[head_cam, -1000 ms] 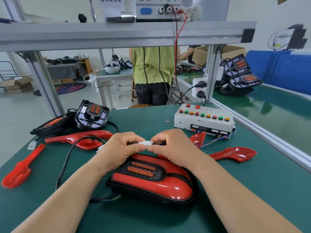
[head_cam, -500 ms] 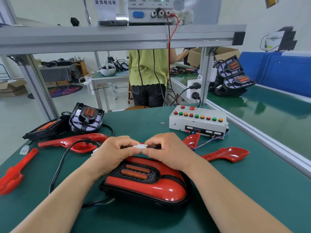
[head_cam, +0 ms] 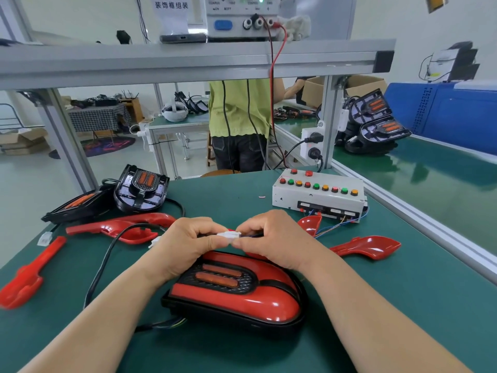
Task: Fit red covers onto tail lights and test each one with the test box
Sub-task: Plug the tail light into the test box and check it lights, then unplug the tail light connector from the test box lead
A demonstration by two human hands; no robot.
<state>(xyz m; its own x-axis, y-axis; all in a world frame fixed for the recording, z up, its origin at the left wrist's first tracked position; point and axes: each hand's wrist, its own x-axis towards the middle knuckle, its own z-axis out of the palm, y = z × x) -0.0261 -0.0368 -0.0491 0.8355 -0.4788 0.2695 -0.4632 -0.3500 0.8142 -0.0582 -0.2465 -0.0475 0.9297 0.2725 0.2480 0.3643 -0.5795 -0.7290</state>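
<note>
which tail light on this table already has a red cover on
The nearest tail light, front centre, wears a glossy red cover; the tilted one and the flat one at far left are bare black.

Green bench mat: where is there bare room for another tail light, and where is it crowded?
Free: near right, between the right arm, loose red cover and aluminium rail; also mid-back, between uncovered tail light and test box. Crowded: left side, with red covers and cable.

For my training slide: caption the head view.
Left hand and right hand pinch white connectors above the covered tail light, test box beyond.
</note>
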